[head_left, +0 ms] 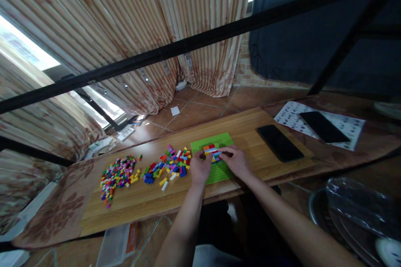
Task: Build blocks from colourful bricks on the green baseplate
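Note:
A bright green studded baseplate (pixel 219 173) lies on the wooden board, with several coloured toy bricks (pixel 211 148) joined in rows at its middle. My left hand (pixel 201 167) rests at the left side of these bricks, its fingers bent in against them. From the right, my right hand (pixel 237 161) reaches over the plate, thumb and forefinger closed at the bricks' right end. Whether a loose brick is between those fingers is too small to make out. A pile of larger loose bricks (pixel 172 162) lies just left of the plate.
Farther left is a heap of small bricks (pixel 120 174). A black phone (pixel 280 142) lies on the right of the wooden board (pixel 131 210); a second phone (pixel 324 127) sits on a printed sheet (pixel 290 112). A clear plastic box (pixel 113 245) stands below the board.

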`<state>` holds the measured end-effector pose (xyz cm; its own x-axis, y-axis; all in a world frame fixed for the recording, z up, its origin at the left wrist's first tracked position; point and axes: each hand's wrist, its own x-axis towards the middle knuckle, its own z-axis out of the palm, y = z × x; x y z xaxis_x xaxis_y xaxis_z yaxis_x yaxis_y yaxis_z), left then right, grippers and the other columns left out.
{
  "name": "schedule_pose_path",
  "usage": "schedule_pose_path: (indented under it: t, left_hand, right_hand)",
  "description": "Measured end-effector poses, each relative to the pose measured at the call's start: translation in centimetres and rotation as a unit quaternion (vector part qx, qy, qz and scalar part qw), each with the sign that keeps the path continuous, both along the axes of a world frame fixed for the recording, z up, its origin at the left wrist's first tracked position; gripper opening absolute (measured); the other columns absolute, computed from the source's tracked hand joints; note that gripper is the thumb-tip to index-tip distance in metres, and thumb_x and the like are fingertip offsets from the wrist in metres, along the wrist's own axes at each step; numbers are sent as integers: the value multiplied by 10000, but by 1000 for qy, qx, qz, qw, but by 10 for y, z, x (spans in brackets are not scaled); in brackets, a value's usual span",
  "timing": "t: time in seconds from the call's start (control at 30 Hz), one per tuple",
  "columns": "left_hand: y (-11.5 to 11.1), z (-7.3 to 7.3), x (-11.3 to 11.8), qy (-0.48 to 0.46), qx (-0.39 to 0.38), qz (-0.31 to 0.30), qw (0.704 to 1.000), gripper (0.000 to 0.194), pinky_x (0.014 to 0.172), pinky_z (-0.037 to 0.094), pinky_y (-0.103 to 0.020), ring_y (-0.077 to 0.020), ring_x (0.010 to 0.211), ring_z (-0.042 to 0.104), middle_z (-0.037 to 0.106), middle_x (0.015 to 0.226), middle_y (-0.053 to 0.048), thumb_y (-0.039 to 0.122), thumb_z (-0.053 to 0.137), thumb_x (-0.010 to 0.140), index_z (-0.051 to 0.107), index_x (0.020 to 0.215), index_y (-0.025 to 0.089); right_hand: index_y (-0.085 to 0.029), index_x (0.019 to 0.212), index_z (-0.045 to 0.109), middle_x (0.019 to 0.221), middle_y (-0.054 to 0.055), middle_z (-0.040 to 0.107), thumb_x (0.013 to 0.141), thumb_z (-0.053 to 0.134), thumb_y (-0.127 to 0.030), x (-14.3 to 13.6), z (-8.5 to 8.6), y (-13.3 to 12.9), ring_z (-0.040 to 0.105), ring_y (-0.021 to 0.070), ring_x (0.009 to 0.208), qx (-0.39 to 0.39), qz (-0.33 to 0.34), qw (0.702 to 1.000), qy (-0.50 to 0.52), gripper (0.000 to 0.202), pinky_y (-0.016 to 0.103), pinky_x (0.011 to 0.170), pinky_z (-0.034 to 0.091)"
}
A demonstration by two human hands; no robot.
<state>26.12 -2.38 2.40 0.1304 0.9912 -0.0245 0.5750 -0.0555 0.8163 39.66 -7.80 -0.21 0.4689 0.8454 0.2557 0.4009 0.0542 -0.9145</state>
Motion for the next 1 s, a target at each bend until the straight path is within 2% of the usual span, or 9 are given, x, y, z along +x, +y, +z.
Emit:
schedule_pose_path:
  t: [0.13,0.27,0.4,0.57,1.0]
  left_hand:
    - [1,2,2,-5,-24,25,999,336,677,439,-269,-174,738,624,683,819,-63,329,654,704,658,962,113]
    - [4,-5,2,-25,-29,28,999,346,649,435,-259,-171,712,621,679,785,-53,339,659,686,665,948,113]
    - [7,-11,3,-39,-41,38,998,326,653,436,-255,-171,721,624,685,782,-44,323,672,668,673,928,126]
    - [8,-10,6,-47,-53,48,996,267,652,440,-255,-185,753,632,694,781,-47,292,677,653,687,873,140]
    - [6,-10,7,-26,-58,47,997,259,667,451,-255,-188,768,641,696,778,-50,285,678,669,686,886,144]
  right_hand:
    - [-230,842,733,845,30,714,702,650,-331,0,-5,4,624,179,728,1,3,996,88,192,319,699,493]
    - [-204,815,730,816,44,729,718,635,-389,-1,-5,7,651,193,744,-4,-16,989,147,229,325,707,510]
    - [-192,784,726,785,54,729,695,645,-388,-1,-6,11,656,203,735,-16,-38,989,142,230,333,707,510]
    - [-189,783,720,769,58,725,672,651,-355,-2,-10,16,651,201,702,-29,-57,989,132,212,343,701,508]
    - [-190,782,723,781,62,730,652,667,-416,0,-6,10,659,217,731,-42,-51,989,132,267,352,722,506]
